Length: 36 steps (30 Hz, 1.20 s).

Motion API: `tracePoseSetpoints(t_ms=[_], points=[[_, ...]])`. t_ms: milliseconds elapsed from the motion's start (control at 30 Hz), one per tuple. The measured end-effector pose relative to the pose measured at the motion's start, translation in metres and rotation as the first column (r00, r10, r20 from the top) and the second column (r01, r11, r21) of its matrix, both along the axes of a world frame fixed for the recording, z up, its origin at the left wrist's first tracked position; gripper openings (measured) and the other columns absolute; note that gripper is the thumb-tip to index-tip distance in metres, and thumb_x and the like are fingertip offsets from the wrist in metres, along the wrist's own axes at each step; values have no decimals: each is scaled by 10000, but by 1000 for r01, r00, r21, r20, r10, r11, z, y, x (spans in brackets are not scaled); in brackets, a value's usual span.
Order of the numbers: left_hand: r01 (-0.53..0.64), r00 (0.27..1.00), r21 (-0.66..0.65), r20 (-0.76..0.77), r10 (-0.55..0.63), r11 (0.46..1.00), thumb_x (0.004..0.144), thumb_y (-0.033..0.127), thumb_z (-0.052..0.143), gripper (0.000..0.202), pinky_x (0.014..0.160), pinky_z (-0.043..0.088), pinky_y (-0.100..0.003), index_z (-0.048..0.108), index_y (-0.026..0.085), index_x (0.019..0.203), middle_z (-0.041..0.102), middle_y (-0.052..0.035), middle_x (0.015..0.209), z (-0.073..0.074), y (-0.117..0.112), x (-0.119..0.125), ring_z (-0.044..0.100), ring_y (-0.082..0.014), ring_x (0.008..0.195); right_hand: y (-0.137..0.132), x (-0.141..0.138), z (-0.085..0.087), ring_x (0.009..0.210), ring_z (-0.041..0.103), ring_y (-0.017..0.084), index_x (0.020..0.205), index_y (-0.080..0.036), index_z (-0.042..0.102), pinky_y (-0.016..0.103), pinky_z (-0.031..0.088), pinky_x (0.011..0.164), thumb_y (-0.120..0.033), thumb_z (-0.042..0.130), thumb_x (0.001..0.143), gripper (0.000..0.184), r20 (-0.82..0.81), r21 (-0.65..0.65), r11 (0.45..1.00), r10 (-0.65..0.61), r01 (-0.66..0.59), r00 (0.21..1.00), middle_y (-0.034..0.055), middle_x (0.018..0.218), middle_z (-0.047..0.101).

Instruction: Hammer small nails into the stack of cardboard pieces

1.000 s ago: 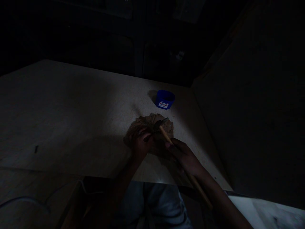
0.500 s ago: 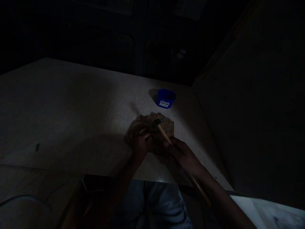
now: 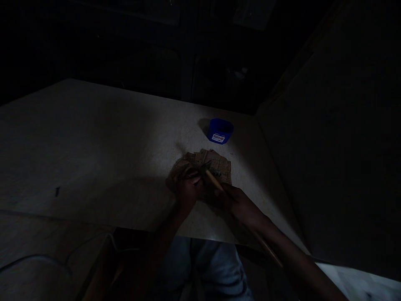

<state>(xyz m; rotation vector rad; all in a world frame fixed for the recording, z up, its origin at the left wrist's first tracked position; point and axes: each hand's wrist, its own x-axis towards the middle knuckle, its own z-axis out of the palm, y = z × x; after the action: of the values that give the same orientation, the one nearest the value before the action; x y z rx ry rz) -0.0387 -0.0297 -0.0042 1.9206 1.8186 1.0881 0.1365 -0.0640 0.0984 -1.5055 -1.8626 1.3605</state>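
My right hand (image 3: pixel 246 207) is closed round the wooden handle of a hammer (image 3: pixel 214 180). The hammer's dark head lies low over a brown woven-looking cloth (image 3: pixel 221 161), close to the fingers of my left hand (image 3: pixel 188 190). That hand rests at the cloth's left part with its fingers bent together. What it pinches is too dark to make out. A few small greenish bits show on the cloth just right of the hammer head.
A blue plastic container (image 3: pixel 220 131) with a white label stands beyond the cloth on the pale table (image 3: pixel 125 146). A dark wall or panel (image 3: pixel 338 146) rises along the right side. A cable (image 3: pixel 34 257) loops at the lower left. A small dark scrap (image 3: pixel 57 191) lies at left.
The hammer head has come down and slightly left, nearer my left hand. My right hand has moved down a little with it. The view has shifted slightly.
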Motion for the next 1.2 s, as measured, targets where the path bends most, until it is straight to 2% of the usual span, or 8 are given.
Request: tracePoseSetpoints(t_ms=[200,333,400,633,833,967,1100,1200], points=[[-2,1000,-9,-24,2,1000,833,211,673,151,1091,339,-577,790,304,821,777,-28,1086,3,1,2,546,-295,1317,4,0,3,844,678,259,1058,-191,698,330,489,722,-494,465,969,392,3,98,995,-19,19,1000,78,938,747],[18,999,-21,-27,-19,1000,843,216,674,154,1090,357,-550,794,309,871,775,-22,1096,7,1,3,561,-277,1298,7,2,-1,869,684,288,1044,-164,700,356,484,737,-481,471,959,400,86,63,998,18,-24,996,111,976,748],[23,999,-17,-40,-23,1000,842,210,673,154,1091,362,-545,795,303,851,770,-31,1113,9,0,3,562,-278,1297,5,2,0,840,678,270,1029,-162,691,337,479,708,-474,462,963,392,57,41,999,10,-12,998,98,942,739],[-26,998,-17,-64,25,1000,857,236,669,146,1094,346,-567,796,303,883,772,-47,1101,11,-1,7,572,-302,1285,-6,1,11,619,549,163,859,-195,640,245,412,537,-522,541,912,345,-153,31,978,-199,205,968,1,692,604],[-26,998,6,-49,26,1000,862,238,671,154,1097,369,-529,790,304,934,751,-45,1170,8,-1,6,578,-284,1281,-21,5,-18,525,425,111,792,-200,577,208,341,439,-581,582,886,393,-259,-64,936,-351,346,900,-38,629,485],[-9,997,-11,-75,8,1000,893,248,631,176,1077,383,-541,783,286,972,736,-62,1205,13,-3,6,579,-300,1277,-40,6,-38,457,347,84,823,-204,555,188,303,390,-605,602,869,406,-358,-163,887,-462,432,812,-73,577,406],[6,990,-16,-138,-8,1000,892,259,628,217,1073,374,-552,761,272,1063,728,-92,1214,21,-3,6,607,-322,1219,-54,9,-48,341,280,64,790,-232,480,178,255,316,-625,603,854,417,-411,-308,815,-580,491,704,-113,499,355],[36,989,-50,-142,-43,998,877,308,657,278,1068,391,-534,730,250,1139,728,-115,1199,23,2,5,627,-324,1165,-55,15,-51,298,297,64,706,-237,432,186,253,293,-639,601,842,457,-439,-335,797,-604,502,665,-109,451,364]])
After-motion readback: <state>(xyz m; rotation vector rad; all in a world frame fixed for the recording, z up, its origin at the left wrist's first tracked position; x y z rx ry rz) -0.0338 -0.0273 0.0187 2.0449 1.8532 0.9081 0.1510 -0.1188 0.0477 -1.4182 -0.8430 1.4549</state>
